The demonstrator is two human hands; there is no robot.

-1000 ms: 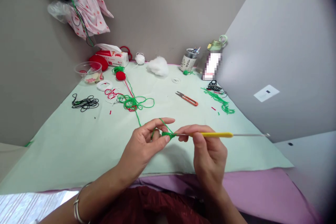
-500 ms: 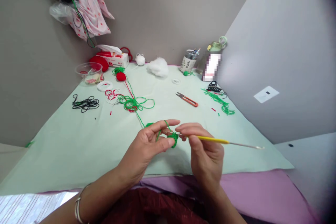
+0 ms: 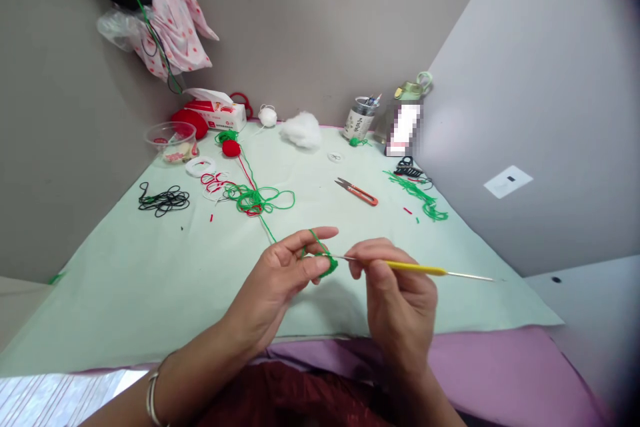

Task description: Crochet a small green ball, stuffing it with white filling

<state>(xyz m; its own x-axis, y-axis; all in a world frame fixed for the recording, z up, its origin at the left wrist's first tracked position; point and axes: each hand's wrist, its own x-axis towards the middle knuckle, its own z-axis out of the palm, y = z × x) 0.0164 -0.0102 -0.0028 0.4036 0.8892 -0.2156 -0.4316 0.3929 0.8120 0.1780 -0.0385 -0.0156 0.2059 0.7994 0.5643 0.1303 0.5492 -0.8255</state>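
Note:
Between thumb and fingers, my left hand point(image 3: 287, 270) pinches a small green crocheted piece point(image 3: 329, 268), with green yarn looped over its raised index finger. My right hand point(image 3: 400, 293) grips a crochet hook point(image 3: 415, 268) by its yellow handle. The hook's thin metal shaft reaches left to the top of the green piece, and its other end points right. From the left hand, the yarn runs back to a loose green tangle point(image 3: 255, 199) on the pale green cloth.
Orange-handled snips point(image 3: 357, 191) lie beyond the hands. Black yarn point(image 3: 164, 199) is at left, green yarn scraps point(image 3: 420, 197) at right. White stuffing point(image 3: 301, 130), a pen holder point(image 3: 360, 119), a tissue box point(image 3: 217, 113) and a plastic tub point(image 3: 173, 142) stand along the back.
My right hand and the hook have moved slightly right and down. The green piece has tilted, and my left thumb now covers more of it.

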